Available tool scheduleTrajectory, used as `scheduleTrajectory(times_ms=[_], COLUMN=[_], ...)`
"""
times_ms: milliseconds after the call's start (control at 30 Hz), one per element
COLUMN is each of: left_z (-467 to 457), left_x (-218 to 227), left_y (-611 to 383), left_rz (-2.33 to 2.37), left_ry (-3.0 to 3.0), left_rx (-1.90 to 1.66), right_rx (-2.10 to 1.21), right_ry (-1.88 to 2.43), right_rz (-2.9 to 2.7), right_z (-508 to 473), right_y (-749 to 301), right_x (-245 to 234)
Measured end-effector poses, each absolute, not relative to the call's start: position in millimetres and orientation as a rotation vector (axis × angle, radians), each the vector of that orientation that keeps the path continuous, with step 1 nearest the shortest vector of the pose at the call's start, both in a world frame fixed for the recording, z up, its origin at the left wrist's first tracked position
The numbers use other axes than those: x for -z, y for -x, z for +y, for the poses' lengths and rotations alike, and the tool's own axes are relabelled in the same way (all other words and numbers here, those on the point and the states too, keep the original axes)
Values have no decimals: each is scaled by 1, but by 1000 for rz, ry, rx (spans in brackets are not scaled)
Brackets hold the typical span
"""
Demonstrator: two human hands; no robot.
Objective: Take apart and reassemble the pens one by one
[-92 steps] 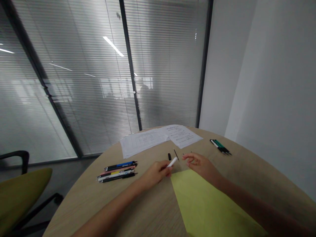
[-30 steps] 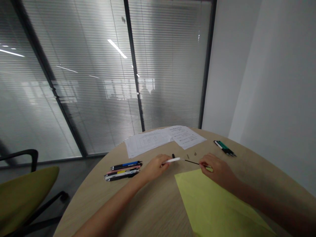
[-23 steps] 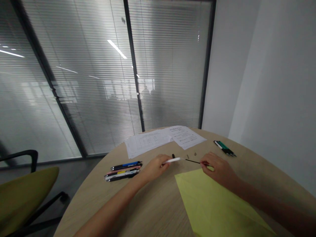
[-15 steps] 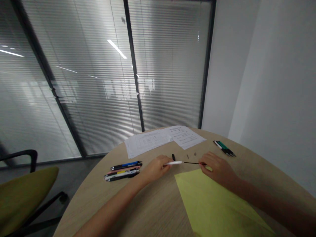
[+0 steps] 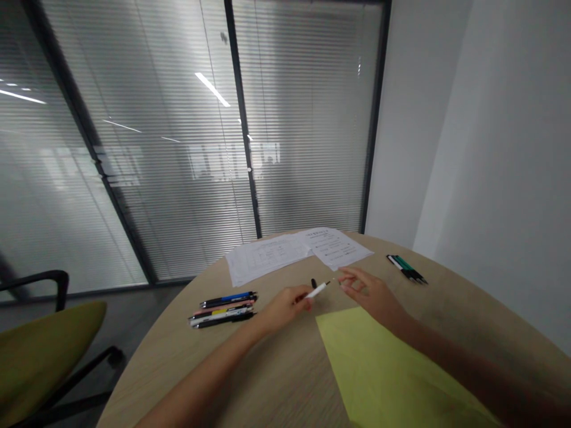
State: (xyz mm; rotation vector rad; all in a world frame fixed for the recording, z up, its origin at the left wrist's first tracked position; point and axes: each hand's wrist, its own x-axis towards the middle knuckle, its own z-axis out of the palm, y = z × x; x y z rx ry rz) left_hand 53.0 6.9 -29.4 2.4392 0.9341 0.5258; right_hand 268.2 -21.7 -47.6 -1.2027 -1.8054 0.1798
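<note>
My left hand [image 5: 285, 306] grips a white pen barrel [image 5: 316, 290] that points up and to the right, with a thin dark tip [image 5: 328, 283] showing at its far end. My right hand [image 5: 368, 292] hovers just right of that tip, fingers loosely apart, with nothing visible between them. Its fingertips hide the spot where small pen parts lay. A small black pen cap [image 5: 313, 283] lies on the round wooden table [image 5: 276, 380] just beyond the barrel. My right forearm rests over a yellow-green sheet [image 5: 392, 368].
Several pens [image 5: 223, 309] lie in a row left of my left hand, and a few green and black pens [image 5: 405, 267] lie at the far right. White printed papers [image 5: 267, 252] are at the table's far edge. A yellow-green chair [image 5: 40, 351] stands at the left.
The thin black refill held by my right hand has gone into the white barrel. My right hand let go and moved up-left toward the small parts. The barrel tilted upward.
</note>
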Motion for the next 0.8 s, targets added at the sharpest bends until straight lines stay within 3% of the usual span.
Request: scheduleTrajectory(times_ms=[100,333,800], left_z=[10,15,20], left_x=[29,35,39], left_y=[-51,-50,-47], left_rz=[929,773,904], left_ry=[-2319,-2013,-2206], left_rx=[-594,-725,-607], right_rx=[-288,-97,-98], right_ry=[1294,1706,1710], right_rz=[-1739,-2017,-2005], right_z=[1,43,52], right_y=[-281,-283,-265], right_x=[54,80,87])
